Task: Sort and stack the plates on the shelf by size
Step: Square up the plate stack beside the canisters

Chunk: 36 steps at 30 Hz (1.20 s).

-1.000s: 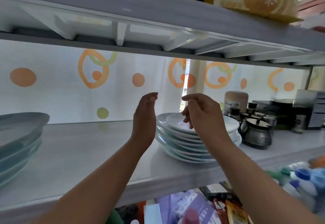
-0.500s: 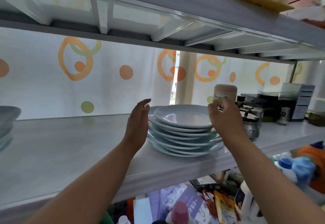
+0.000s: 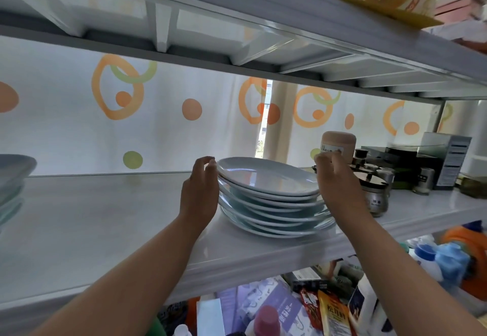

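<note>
Arms raised, left hand (image 3: 199, 190) and right hand (image 3: 338, 186) curl fingers round opposite rims of the top plate (image 3: 266, 175).

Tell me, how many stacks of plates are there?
2. One stack of plates stands on the shelf between the left hand and right hand. The other stack sits at its far left, cut off by the picture edge; more may hide there.

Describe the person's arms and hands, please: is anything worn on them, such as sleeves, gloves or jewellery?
The left forearm and the right forearm are bare down to the picture's lower edge, and no sleeve is in view. The left hand and the right hand wear no glove. No watch, bracelet or ring shows on the wrists or fingers.
</note>
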### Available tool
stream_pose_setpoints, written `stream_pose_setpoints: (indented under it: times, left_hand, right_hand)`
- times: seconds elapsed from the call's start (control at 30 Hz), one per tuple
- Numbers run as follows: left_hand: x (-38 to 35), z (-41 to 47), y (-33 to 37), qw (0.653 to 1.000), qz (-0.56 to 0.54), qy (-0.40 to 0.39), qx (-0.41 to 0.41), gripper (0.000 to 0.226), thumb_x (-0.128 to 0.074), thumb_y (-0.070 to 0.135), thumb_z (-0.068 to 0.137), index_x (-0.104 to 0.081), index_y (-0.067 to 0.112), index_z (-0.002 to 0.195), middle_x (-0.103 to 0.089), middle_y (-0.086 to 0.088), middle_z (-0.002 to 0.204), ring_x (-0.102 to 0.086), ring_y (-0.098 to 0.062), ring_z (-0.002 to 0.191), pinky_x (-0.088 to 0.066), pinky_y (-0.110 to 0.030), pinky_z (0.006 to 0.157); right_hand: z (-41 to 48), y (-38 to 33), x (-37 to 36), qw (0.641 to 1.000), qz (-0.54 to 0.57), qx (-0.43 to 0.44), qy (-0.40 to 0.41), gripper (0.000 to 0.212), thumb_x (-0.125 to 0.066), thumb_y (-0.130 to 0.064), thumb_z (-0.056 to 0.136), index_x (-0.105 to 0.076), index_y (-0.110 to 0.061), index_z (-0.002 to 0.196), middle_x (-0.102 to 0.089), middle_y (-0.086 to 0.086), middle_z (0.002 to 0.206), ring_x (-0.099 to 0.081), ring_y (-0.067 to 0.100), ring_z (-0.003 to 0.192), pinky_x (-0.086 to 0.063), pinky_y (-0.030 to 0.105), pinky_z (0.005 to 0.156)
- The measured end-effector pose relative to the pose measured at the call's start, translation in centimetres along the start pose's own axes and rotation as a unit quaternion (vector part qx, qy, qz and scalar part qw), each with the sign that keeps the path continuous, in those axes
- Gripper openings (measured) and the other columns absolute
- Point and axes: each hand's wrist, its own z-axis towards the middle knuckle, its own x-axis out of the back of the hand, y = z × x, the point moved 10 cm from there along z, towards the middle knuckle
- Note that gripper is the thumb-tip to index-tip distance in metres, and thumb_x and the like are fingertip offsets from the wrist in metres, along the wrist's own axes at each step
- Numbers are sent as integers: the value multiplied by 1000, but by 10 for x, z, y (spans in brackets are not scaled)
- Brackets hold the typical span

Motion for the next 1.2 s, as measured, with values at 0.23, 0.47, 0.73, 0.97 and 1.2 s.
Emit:
stream_pose_setpoints:
  times: [0.23, 0.47, 0.73, 0.97, 1.2]
  left_hand:
    - [-1, 0, -6, 998, -48, -6, 33, 33, -34, 31, 99, -51, 20, 125, -55, 2, 97, -49, -22, 93, -29, -27, 78]
    - [-12, 1, -7, 996, -40, -70, 32, 31, -28, 37, 99, -43, 30, 125, -57, -6, 86, -51, -11, 72, -35, -34, 66]
    - [-27, -2, -8, 987, -29, -159, 6, 41, -17, 49, 98, -37, 36, 131, -56, -12, 106, -51, -26, 95, -31, -32, 82]
    - [-27, 0, -8, 989, -54, -137, 12, 36, -21, 40, 100, -38, 31, 131, -48, -7, 99, -45, -23, 89, -30, -31, 80]
    - [-23, 6, -19, 992, -38, -116, 19, 47, -24, 46, 93, -39, 24, 132, -46, 3, 108, -47, -18, 94, -29, -27, 80]
  right_hand:
    - [-2, 7, 13, 998, 30, -1, 48, 22, -34, -27, 94, -52, -14, 95, -53, -1, 83, -48, 21, 86, -30, 30, 70]
    - [-4, 22, 17, 995, 45, -26, 83, 25, -31, -26, 93, -46, -10, 80, -48, 4, 75, -42, 12, 66, -31, 28, 57]
    - [-3, 20, 20, 997, 13, -3, 72, 25, -32, -28, 95, -49, -11, 88, -51, 4, 78, -46, 22, 77, -32, 33, 63]
    - [-4, 18, 15, 998, 11, 5, 66, 23, -35, -22, 93, -52, -8, 93, -58, 14, 96, -50, 28, 90, -32, 32, 69]
    - [-4, 22, 15, 995, -8, 5, 98, 28, -31, -31, 85, -51, -11, 87, -58, 13, 95, -52, 30, 90, -32, 31, 62]
